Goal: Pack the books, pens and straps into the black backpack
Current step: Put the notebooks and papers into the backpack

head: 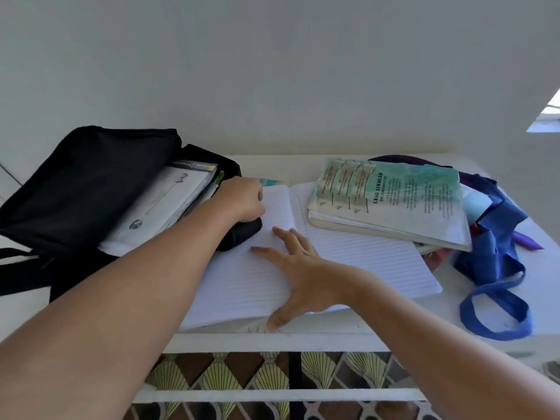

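Black backpack [75,189] lying open at surface's [303,165] left edge, books [163,201] already poking out. Left hand [242,198] curled on its mouth rim, gripping. Right hand [300,277] flat, fingers spread, pressing open lined notebook [348,259] mid-surface. Teal book [391,201] and blue strap [497,268] toward right edge. Risk, likely: pages creasing if shoved in unclosed.

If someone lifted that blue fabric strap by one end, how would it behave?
The blue fabric strap would probably hang limp, since it lies in loose folds and loops. It looks light. It may drag the purple pen lying against it.
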Demonstrator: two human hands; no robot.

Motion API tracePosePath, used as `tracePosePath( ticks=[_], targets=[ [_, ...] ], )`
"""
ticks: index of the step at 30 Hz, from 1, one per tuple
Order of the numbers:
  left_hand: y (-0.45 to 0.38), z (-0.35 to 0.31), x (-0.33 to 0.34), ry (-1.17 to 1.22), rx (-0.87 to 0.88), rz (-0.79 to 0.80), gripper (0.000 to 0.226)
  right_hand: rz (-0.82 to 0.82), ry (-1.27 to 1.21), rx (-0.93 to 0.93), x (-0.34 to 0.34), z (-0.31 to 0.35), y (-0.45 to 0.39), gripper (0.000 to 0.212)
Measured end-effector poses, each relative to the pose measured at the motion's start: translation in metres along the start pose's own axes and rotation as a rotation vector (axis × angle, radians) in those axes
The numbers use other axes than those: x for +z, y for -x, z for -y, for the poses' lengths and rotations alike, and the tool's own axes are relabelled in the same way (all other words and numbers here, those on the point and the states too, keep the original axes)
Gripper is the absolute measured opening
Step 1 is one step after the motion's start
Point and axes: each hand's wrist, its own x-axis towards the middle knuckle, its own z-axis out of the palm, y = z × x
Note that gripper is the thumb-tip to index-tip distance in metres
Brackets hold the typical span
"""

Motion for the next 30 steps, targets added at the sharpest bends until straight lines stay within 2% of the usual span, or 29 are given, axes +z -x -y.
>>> tracePosePath(
  ticks=[3,6,9,11,13,15,17,19,20,22,24,26,28,30],
  targets=[
    [-0.003,0.006,0.0,0.056,-0.011,-0.013,0.013,-0.096,0.11,-0.086,0.009,0.008,0.007,0.111],
    [-0.007,0.013,-0.005,0.112,-0.029,-0.002,0.019,-0.191,0.236,-0.151,0.01,0.015,0.013,0.091],
    [-0.01,0.02,-0.012,0.274,-0.063,-0.085,0.017,-0.399,0.171,-0.206,-0.008,0.014,0.027,0.07],
    [-0.009,0.022,-0.018,0.444,-0.112,-0.147,0.026,-0.614,-0.077,-0.22,-0.025,0.008,0.035,0.062],
    [-0.01,0.02,-0.025,0.486,-0.131,-0.22,0.029,-0.751,-0.434,-0.18,-0.044,-0.005,0.04,0.053],
    [-0.009,0.013,-0.029,0.464,-0.154,-0.286,0.028,-0.809,-0.891,-0.155,-0.062,-0.017,0.043,0.04],
    [-0.008,0.0,-0.03,0.415,-0.171,-0.4,0.028,-0.843,-1.289,-0.15,-0.078,-0.025,0.05,0.039],
    [-0.003,-0.015,-0.033,0.468,-0.184,-0.472,0.029,-0.903,-1.512,-0.083,-0.085,-0.033,0.058,0.036],
    [-0.002,-0.024,-0.035,0.575,-0.209,-0.47,0.032,-0.909,-1.587,-0.057,-0.085,-0.039,0.06,0.034],
    [-0.002,-0.038,-0.038,0.954,-0.359,-0.403,0.04,-0.793,-1.719,-0.084,-0.08,-0.045,0.06,0.041],
    [0.003,-0.052,-0.04,1.321,-0.533,-0.204,0.037,-0.645,-1.761,-0.182,-0.078,-0.049,0.056,0.052],
    [0.011,-0.063,-0.032,1.329,-0.547,0.104,0.033,-0.543,-1.698,-0.232,-0.075,-0.052,0.048,0.065],
    [0.018,-0.071,-0.018,1.346,-0.548,0.342,0.034,-0.499,-1.638,-0.225,-0.072,-0.054,0.041,0.079],
    [0.022,-0.078,-0.008,1.495,-0.569,0.401,0.033,-0.49,-1.6,-0.211,-0.067,-0.054,0.038,0.091]
  ],
)
